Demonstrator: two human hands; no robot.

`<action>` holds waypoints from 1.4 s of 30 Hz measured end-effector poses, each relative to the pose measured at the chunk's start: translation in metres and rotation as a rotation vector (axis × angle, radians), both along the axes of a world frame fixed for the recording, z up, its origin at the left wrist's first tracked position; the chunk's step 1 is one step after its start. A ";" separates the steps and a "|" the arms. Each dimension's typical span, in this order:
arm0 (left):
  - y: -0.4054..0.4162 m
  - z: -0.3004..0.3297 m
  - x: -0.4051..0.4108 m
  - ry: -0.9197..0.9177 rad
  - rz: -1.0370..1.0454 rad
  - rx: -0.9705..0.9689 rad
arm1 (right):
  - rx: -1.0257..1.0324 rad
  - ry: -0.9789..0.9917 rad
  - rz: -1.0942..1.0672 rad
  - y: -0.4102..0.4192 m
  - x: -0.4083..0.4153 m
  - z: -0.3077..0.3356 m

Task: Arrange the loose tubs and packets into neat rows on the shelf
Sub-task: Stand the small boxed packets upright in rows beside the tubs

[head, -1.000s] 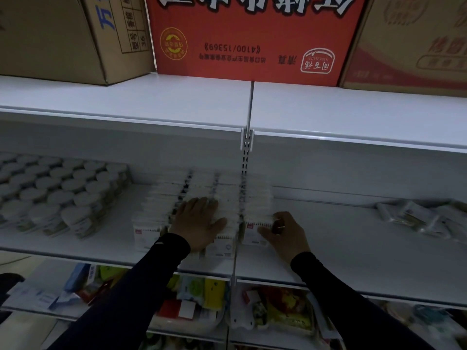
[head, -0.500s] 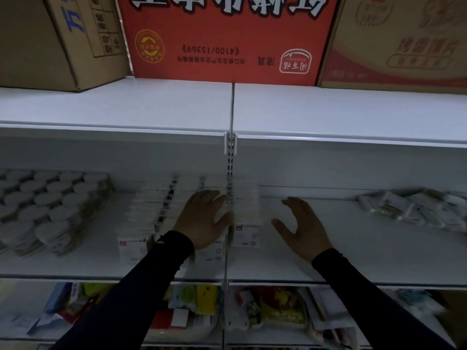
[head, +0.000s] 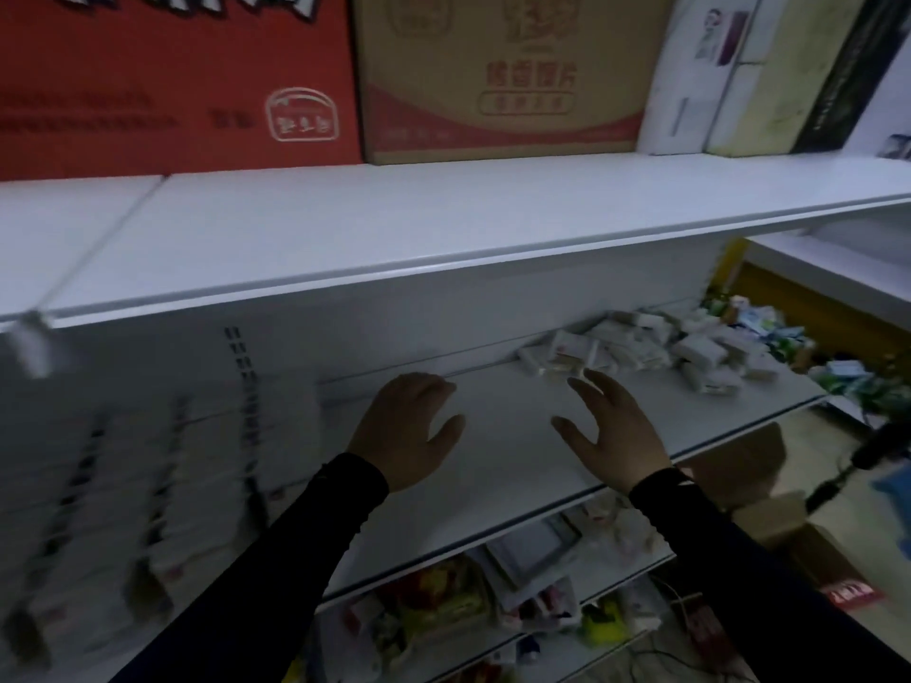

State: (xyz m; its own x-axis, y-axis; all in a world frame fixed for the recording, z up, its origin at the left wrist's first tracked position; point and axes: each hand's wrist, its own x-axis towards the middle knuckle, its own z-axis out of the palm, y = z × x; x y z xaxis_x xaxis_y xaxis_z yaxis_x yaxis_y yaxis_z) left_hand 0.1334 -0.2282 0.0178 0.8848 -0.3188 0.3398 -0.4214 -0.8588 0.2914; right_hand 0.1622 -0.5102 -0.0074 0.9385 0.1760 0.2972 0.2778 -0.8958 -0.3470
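Note:
A loose heap of white packets (head: 655,350) lies at the back right of the white shelf (head: 503,456). Neat rows of white packets (head: 162,490), blurred by motion, fill the shelf's left part. My left hand (head: 404,431) hovers over the bare middle of the shelf with fingers spread, holding nothing. My right hand (head: 611,431) is beside it, fingers spread and pointing toward the heap, a short way from the nearest packet. Both hands are empty.
A red carton (head: 172,76), a brown carton (head: 503,76) and white boxes (head: 700,71) stand on the shelf above. The lower shelf holds mixed coloured goods (head: 443,603). Cardboard boxes (head: 788,544) sit on the floor at right, and more goods (head: 769,332) lie beyond the shelf's end.
The view has swung right. Both hands left the neat packet rows and moved right over the bare shelf; the loose heap now lies just ahead of my right hand.

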 end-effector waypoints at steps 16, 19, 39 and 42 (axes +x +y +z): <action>-0.228 -0.037 0.169 0.200 0.083 0.157 | 0.022 0.157 -0.198 -0.170 0.177 -0.028; -0.241 -0.041 0.192 0.240 0.164 0.229 | -0.040 0.190 -0.236 -0.166 0.191 -0.032; -0.249 -0.052 0.216 0.397 0.630 -0.092 | 0.126 0.363 0.109 -0.182 0.170 -0.052; -0.258 -0.056 0.219 0.463 0.655 -0.113 | 0.057 0.369 0.074 -0.175 0.170 -0.056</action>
State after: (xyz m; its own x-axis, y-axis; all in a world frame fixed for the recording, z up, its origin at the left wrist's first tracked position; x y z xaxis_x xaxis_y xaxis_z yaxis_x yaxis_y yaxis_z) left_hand 0.3526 -0.4858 -0.0383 0.9386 0.3277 -0.1078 0.3421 -0.8440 0.4130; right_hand 0.3324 -0.6851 -0.0630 0.9695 0.2406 -0.0476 0.1882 -0.8543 -0.4845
